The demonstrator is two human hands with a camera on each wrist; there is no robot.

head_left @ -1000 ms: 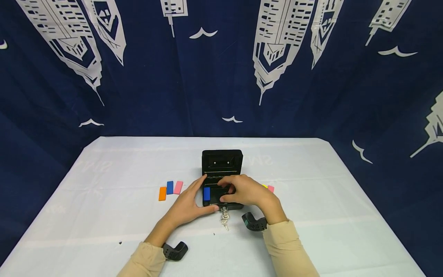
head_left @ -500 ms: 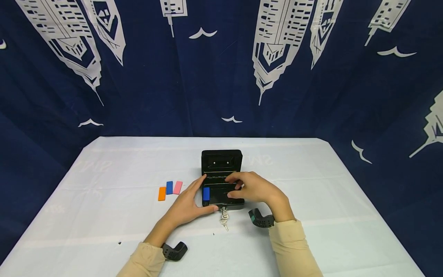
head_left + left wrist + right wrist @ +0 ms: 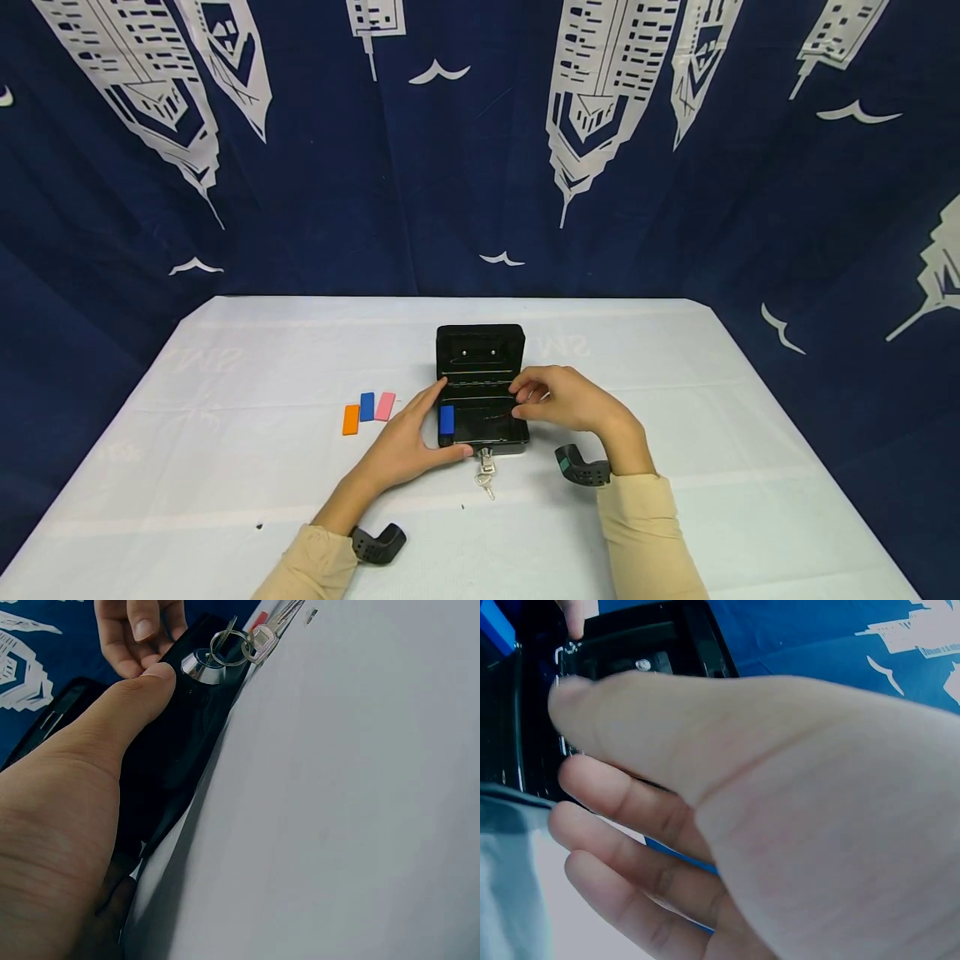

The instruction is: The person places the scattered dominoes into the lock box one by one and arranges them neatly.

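A black cash box (image 3: 491,429) stands with its lid (image 3: 480,343) raised. One blue block (image 3: 447,420) lies inside at the left. My left hand (image 3: 411,435) holds the box's left side, thumb on the front face beside the lock (image 3: 201,667), index fingertip near the hinge. A ring with keys (image 3: 486,482) hangs from that lock. My right hand (image 3: 572,402) hovers at the box's right edge, fingers loosely bent. In the right wrist view its thumb (image 3: 615,712) and fingers stand apart, holding nothing.
Left of the box, orange (image 3: 351,419), blue (image 3: 367,407) and pink (image 3: 385,406) blocks lie on the white tabletop (image 3: 225,467). A small dark speck (image 3: 259,526) lies at the near left. A dark blue patterned cloth (image 3: 480,167) hangs behind.
My right hand has moved right, from over the inside of the box to its right edge. It now covers where yellow and pink blocks showed earlier. The left hand stays put.
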